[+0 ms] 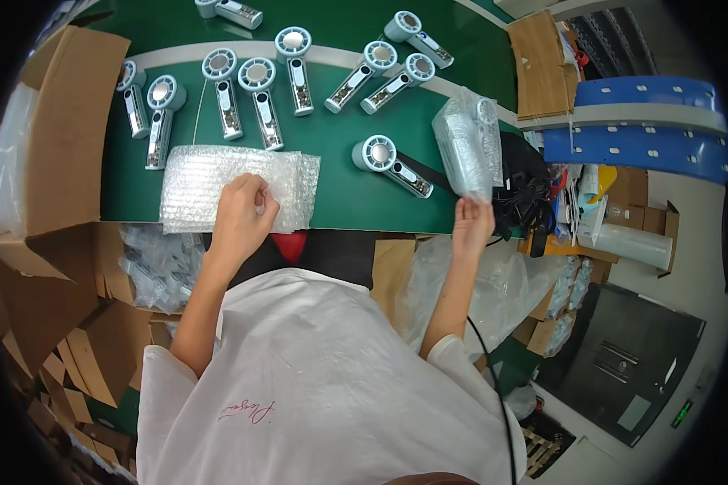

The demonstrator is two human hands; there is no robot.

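Observation:
My left hand (247, 212) rests on a stack of clear bubble wrap bags (190, 182) at the table's front edge, its fingers curled in a pinch at the top bag. My right hand (471, 225) is closed on the lower end of a bubble wrap bag (461, 153), which lies at the table's right side. A pale, round-headed shape shows faintly through that bag. Between my hands, but nearer the right one, lies a light blue handheld fan (378, 153) with a see-through handle.
Several more such fans (256, 77) lie across the green table (332, 194). An open cardboard box (73, 121) stands at the left. Black cables (526, 194) are heaped at the right, below a blue perforated rack (639, 145). Clear plastic sheeting (493, 283) hangs beside my right forearm.

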